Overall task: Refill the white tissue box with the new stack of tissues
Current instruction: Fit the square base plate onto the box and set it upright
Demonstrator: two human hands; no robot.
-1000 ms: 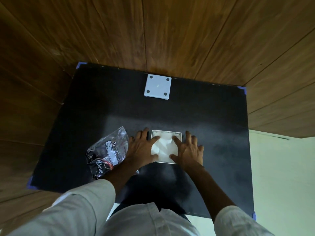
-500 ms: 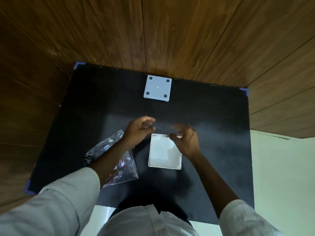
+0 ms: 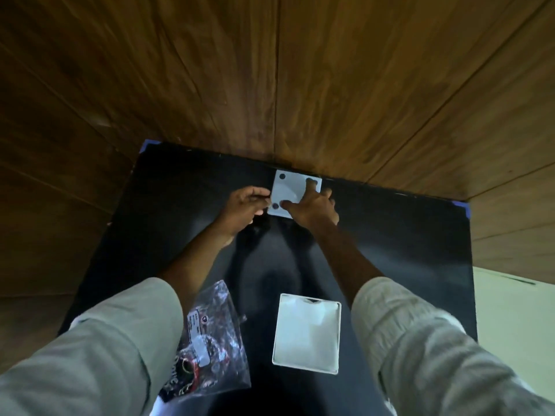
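Observation:
The white tissue box (image 3: 306, 360) lies open side up on the near part of the black mat (image 3: 405, 235), filled with the white tissue stack (image 3: 304, 325). Its white base panel (image 3: 288, 187), with black round feet at the corners, lies at the mat's far edge. Both arms are stretched out to it. My left hand (image 3: 246, 205) has its fingers curled on the panel's left edge. My right hand (image 3: 315, 205) lies over the panel's right side, thumb along the near edge. Part of the panel is hidden under the fingers.
An empty clear plastic wrapper (image 3: 213, 334) with red and black print lies left of the box, partly under my left sleeve. Wooden walls close in behind and to the left of the mat. A pale floor (image 3: 510, 310) shows at the right.
Both hands left the filled box and moved forward to the far edge of the mat, where they now hold the base panel. The view tilted and came closer.

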